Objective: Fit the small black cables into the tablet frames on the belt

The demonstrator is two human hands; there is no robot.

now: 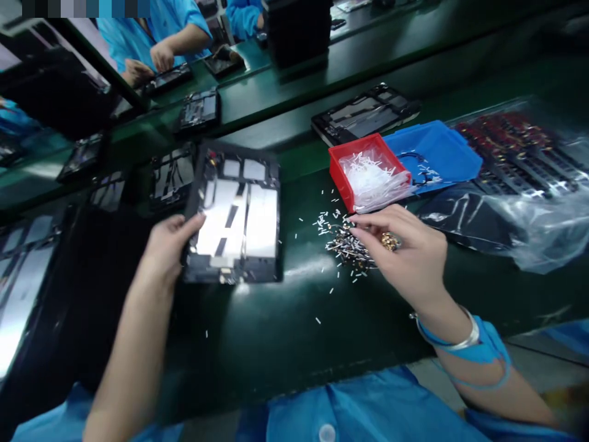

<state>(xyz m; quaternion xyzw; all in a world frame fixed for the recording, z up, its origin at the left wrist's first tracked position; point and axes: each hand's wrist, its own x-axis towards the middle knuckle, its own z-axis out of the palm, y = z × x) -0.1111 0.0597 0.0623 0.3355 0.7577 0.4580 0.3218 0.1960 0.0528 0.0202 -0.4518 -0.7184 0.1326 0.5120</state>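
Observation:
An opened tablet chassis [237,212] with silver plates inside lies on the dark green bench. My left hand [168,245] grips its left edge, thumb on top. My right hand [402,248] hovers over a heap of small white and dark pins [343,242] scattered on the bench. Its fingers are curled, and a few small gold parts [389,240] rest among them, while the fingertips reach into the heap.
A red bin [343,178] of white plastic bits and a blue tray [442,153] sit behind the heap. Bagged trays of parts [519,159] lie right. More chassis [363,113] line the conveyor. Other people in blue work across it [165,52].

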